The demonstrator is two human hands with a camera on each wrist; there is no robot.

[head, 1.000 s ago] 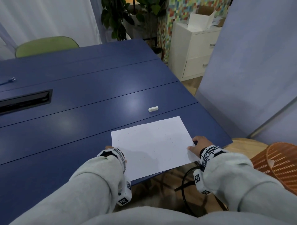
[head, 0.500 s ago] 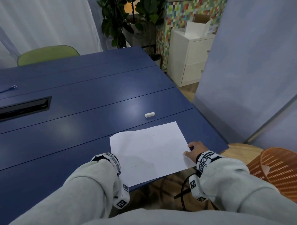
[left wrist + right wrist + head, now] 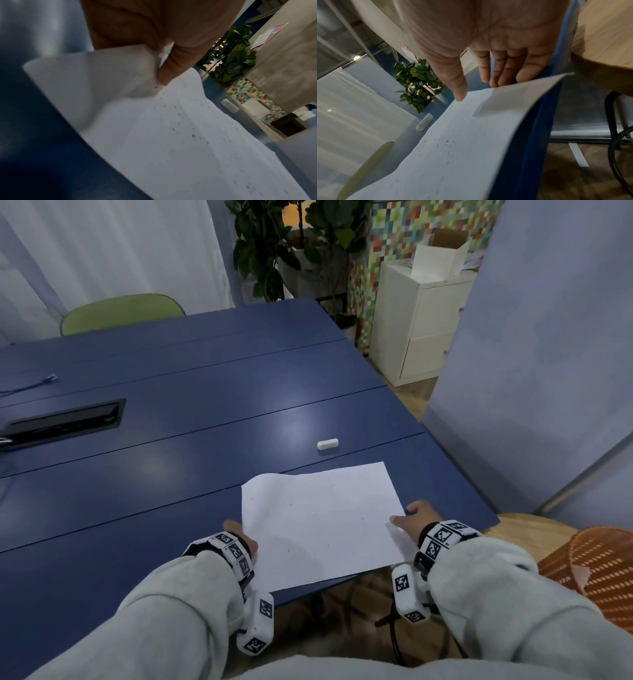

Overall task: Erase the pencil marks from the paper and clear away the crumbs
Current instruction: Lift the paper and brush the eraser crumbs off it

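The sheet of paper (image 3: 318, 525) lies at the near right corner of the blue surface (image 3: 171, 412), its near edge hanging just past the surface's rim, and small dark crumbs (image 3: 193, 135) are scattered over its white face. Both side edges are raised off the surface, so the sheet curves like a shallow trough; its far left corner curls upward. The left hand (image 3: 164, 40) pinches the left edge, thumb on top and the paper folded up against the fingers. The right hand (image 3: 488, 44) holds the right edge, thumb (image 3: 458, 86) pressed on top of the sheet and the fingers (image 3: 503, 70) reaching under the lifted margin. Both wrists carry bands with black-and-white markers, above grey sleeves. A little beyond the paper's far edge, apart from it, a small white eraser (image 3: 327, 444) lies on the surface. Farther left a black recessed slot (image 3: 65, 421) is set into the surface. To the right, off the surface, stands an orange woven basket (image 3: 603, 573), and behind are a green chair (image 3: 120, 311), leafy plants (image 3: 274, 244) and a white cabinet (image 3: 418, 323).
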